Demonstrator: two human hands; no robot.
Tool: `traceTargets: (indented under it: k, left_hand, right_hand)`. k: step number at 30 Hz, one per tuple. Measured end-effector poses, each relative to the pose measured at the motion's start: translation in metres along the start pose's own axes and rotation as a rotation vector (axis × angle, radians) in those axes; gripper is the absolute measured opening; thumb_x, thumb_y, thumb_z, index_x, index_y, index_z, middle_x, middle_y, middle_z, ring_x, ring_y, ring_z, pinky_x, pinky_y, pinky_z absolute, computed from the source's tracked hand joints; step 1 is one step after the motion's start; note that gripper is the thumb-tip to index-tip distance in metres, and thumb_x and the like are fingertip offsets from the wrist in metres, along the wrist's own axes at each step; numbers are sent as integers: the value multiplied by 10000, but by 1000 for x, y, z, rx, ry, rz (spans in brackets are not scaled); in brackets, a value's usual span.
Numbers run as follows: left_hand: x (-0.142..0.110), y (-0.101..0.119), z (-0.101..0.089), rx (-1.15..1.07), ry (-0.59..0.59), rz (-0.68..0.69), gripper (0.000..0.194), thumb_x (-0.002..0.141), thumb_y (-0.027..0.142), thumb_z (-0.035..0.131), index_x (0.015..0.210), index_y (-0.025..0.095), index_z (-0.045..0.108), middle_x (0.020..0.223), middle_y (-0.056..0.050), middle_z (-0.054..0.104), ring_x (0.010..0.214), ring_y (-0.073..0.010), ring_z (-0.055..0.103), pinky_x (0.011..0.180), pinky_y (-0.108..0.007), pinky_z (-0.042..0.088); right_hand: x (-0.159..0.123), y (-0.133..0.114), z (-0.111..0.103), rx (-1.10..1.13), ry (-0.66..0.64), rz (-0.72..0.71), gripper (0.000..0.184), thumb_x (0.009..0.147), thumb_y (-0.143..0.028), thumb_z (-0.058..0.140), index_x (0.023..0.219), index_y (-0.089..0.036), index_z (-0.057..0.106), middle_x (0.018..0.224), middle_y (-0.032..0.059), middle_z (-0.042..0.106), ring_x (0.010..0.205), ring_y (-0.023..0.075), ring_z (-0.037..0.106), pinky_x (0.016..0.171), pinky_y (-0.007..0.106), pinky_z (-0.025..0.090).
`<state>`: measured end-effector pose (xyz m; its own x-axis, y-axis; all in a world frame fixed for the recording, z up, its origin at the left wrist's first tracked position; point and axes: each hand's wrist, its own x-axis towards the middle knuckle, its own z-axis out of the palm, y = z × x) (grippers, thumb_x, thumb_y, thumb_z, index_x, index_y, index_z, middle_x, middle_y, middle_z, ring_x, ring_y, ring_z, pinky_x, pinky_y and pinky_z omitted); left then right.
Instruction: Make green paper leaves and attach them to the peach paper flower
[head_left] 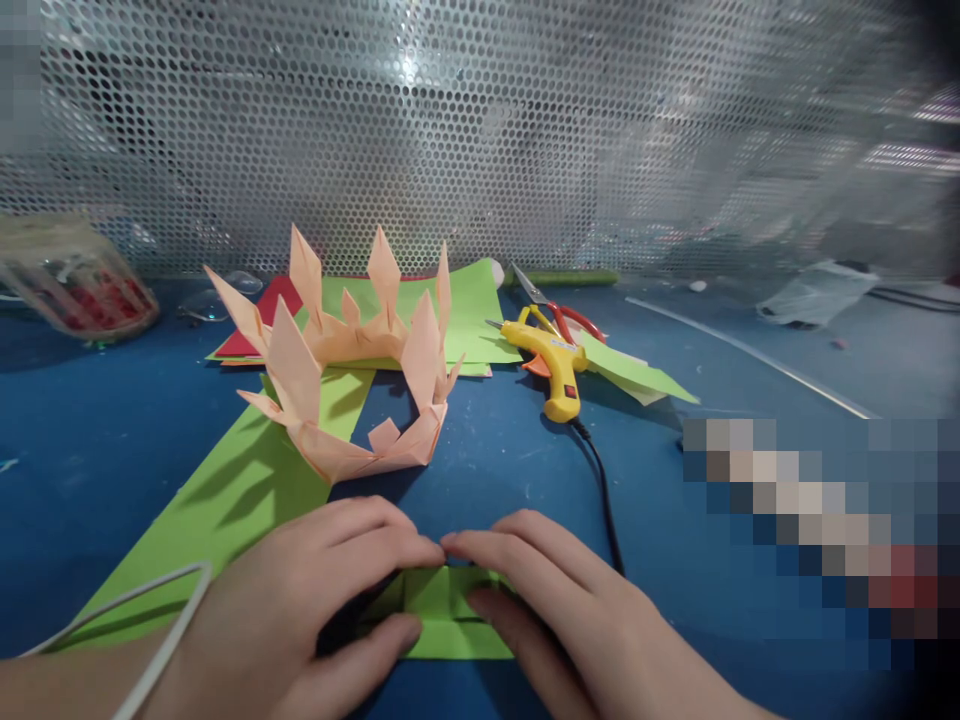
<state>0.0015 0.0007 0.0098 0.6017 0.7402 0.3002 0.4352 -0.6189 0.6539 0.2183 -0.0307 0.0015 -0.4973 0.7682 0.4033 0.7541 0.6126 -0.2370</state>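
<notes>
A small folded green paper piece [448,612] lies on the blue table [90,440] at the near edge. My left hand [300,610] presses on its left side, with the fingers arched and the thumb on the paper. My right hand [570,610] presses on its right side, and the two index fingertips meet above the fold. Just beyond stands a peach origami crown [352,350] of pointed folded units, partly on a long green paper sheet [225,500].
A yellow glue gun [553,362] with a black cord [604,500] lies to the right of the crown, red-handled scissors [559,305] behind it. Green and red sheets [450,300] lie at the back. A plastic container [75,285] sits far left before a perforated metal wall [480,130]. A white cable [150,620] crosses my left forearm.
</notes>
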Motion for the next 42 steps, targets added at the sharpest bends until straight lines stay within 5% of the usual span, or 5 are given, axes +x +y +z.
traceTargets:
  k: [8, 15, 28, 32, 42]
  left_hand:
    - [-1, 3, 1, -76, -38, 72, 263, 791, 42, 433, 797, 267, 569, 773, 112, 654, 704, -56, 620, 673, -130, 467]
    - [0, -2, 5, -134, -15, 82, 277, 816, 38, 506, 828, 265, 665, 817, 104, 685, 772, -46, 628, 747, -114, 452]
    - [-3, 2, 11, 355, 141, 434, 292, 1037, 104, 454, 860, 191, 668, 794, 31, 726, 734, -130, 617, 742, -223, 526]
    - [-8, 1, 15, 386, 243, 377, 308, 1082, 144, 347, 940, 216, 611, 777, 29, 708, 713, -130, 653, 682, -247, 497]
    - [-7, -7, 16, 413, 147, 348, 388, 1032, 90, 317, 776, 214, 580, 720, 2, 621, 638, -172, 526, 585, -299, 431]
  right_hand:
    - [-1, 3, -9, 318, -126, 18, 230, 987, -111, 549, 1109, -211, 716, 829, 30, 698, 755, 156, 702, 663, 197, 582]
    - [-1, 5, -7, 420, -127, 41, 211, 943, -60, 586, 1078, -172, 703, 855, 36, 687, 782, 161, 692, 679, 196, 578]
    - [-6, 5, 0, -51, 128, -174, 424, 1071, -106, 330, 951, -136, 735, 841, 60, 729, 711, 188, 680, 637, 295, 584]
    - [-6, 1, -2, -156, 170, -229, 423, 1064, -56, 344, 924, -153, 731, 794, 21, 756, 727, 185, 717, 669, 312, 572]
    - [-3, -4, -8, -256, 167, -309, 440, 1046, 12, 324, 915, -158, 707, 728, -15, 760, 677, 153, 721, 632, 280, 562]
